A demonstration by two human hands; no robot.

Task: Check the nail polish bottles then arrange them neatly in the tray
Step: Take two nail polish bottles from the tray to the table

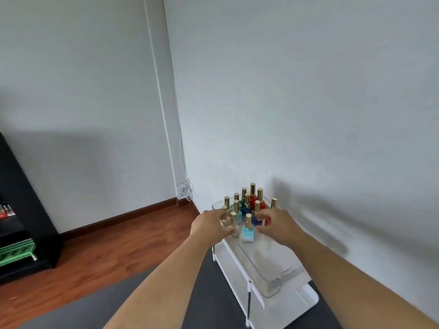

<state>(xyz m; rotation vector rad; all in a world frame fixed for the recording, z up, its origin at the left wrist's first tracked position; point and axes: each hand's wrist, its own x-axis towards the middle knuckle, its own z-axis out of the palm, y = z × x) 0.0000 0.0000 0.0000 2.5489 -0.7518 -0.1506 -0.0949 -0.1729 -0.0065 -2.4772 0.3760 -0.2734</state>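
Several nail polish bottles with gold caps stand in a clear plastic tray (273,264): red ones (253,201), dark blue ones (245,208) and pale ones. A light blue bottle (248,233) stands upright nearest me, between both hands. My left hand (210,225) is at the tray's left side, its fingers curled around a pale bottle (233,222). My right hand (278,225) reaches in from the right, fingertips touching a dark blue bottle (257,220) and a red one behind it. The picture is blurred, so the grips are unclear.
The tray rests on a white two-tier cart (285,302) against the wall. A black shelf unit (26,222) with a green basket (16,252) stands at the left. Wooden floor and a dark mat (95,307) lie below. Cables hang in the corner (186,189).
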